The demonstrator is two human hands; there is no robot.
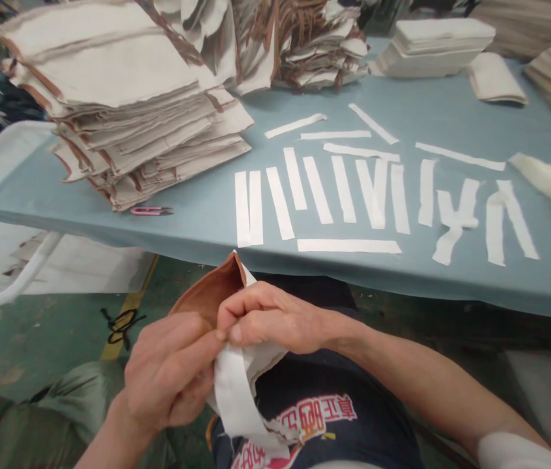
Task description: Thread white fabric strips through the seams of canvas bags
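Note:
Close to my body, below the table's front edge, my left hand (170, 365) and my right hand (273, 319) pinch a piece of fabric (202, 286) between thumbs and fingers. Its visible face is brown and its other side whitish, with a pointed corner at the top. A white strip (236, 391) hangs down from under the fingertips towards my lap. The thumbs meet at the edge where strip and fabric come together. Whether the strip is joined to the fabric there is hidden by the fingers.
On the blue-covered table (197, 231) lie several loose white strips (344, 189). Pink thread snips (152, 211) sit near the left edge, beside a tall stack of whitish fabric pieces (124, 98). More folded white fabric (436, 45) stands at the back. A white metal frame (26, 277) is at the left.

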